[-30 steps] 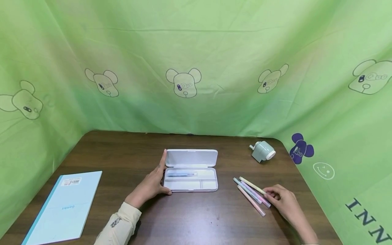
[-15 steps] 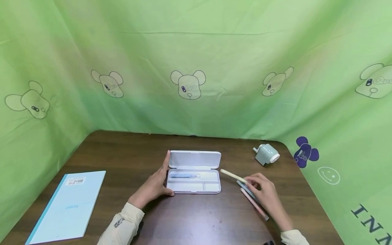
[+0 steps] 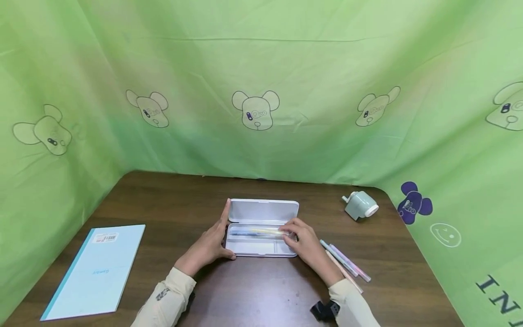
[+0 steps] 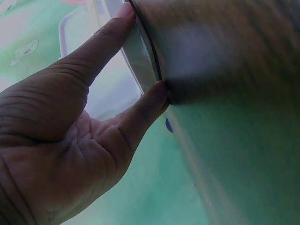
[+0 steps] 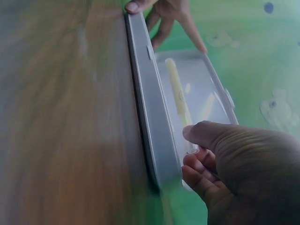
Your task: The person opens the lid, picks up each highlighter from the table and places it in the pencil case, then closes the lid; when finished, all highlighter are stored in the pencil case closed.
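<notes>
Right fingers pinching yellow pen, left fingers spread, touching case.

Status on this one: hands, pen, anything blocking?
Left hand touching left end of open case. Right hand pinching yellow pen at the far compartment. Blue pen lying there; nothing else visibly in the way.

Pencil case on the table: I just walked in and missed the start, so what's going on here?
A person's right hand pinches a yellow pen over the back compartment of the open pencil case, where a blue pen lies. Whether the yellow one touches the bottom, I can't tell. The left hand holds the case's left end. Three more pens lie on the table to the right.
</notes>
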`<state>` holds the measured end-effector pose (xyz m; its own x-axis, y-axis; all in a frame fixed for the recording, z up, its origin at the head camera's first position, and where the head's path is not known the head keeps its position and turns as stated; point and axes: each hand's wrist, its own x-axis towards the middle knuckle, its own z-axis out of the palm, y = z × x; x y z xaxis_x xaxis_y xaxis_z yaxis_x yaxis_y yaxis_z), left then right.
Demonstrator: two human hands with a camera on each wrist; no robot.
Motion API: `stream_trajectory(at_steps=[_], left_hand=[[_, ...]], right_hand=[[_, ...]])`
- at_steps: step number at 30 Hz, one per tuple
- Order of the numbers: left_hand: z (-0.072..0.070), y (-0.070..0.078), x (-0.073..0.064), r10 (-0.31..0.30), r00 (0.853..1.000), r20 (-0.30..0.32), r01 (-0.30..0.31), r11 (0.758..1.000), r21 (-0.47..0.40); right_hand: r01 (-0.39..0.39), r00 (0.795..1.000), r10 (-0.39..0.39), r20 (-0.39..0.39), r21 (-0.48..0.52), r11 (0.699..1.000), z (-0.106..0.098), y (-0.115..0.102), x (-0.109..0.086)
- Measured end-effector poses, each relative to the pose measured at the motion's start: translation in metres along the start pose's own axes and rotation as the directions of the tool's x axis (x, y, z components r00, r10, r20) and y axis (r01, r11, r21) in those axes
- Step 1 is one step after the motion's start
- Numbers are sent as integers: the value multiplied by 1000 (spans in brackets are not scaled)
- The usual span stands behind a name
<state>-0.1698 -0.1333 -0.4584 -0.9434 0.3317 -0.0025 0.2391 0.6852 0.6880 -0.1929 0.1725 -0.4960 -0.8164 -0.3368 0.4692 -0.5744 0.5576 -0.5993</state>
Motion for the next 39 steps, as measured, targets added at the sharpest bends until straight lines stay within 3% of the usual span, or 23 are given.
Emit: stream_trajectory(at_steps=[2,4,9,14,20,24,27,34,39], left_hand=[[1,-3,1,17,1000,0,-17,1000,-12],[8,-20,8,63,998,-12,-63,998,2],[20,-47,18,94,995,-32,-94,995,12],[26,-55,23,70,997,-21,-70,998,6],[29,-60,24,83,996,-39,-82,996,21],[26,-57,22,84,996,-38,-83,996,21],[25,-54,21,103,994,-43,-102,994,32],[3,-6,4,20,1000,-10,-20,1000,-1],[2,-3,5,0,1000,2,0,1000,15]], right_hand=[[12,1000,-12,24,0,1000,7,-4,7],[31,998,-31,48,7,999,13,-8,12],[59,993,-60,97,14,998,24,-17,19],[77,991,-68,116,-78,994,30,-22,22],[112,994,-110,25,-113,987,23,-21,18],[107,993,-113,-33,-150,983,7,-12,7],[52,996,-63,-66,-162,985,-12,-3,-9],[-138,980,106,-165,-195,971,-59,14,-50],[-245,956,199,-217,-212,946,-90,19,-75]])
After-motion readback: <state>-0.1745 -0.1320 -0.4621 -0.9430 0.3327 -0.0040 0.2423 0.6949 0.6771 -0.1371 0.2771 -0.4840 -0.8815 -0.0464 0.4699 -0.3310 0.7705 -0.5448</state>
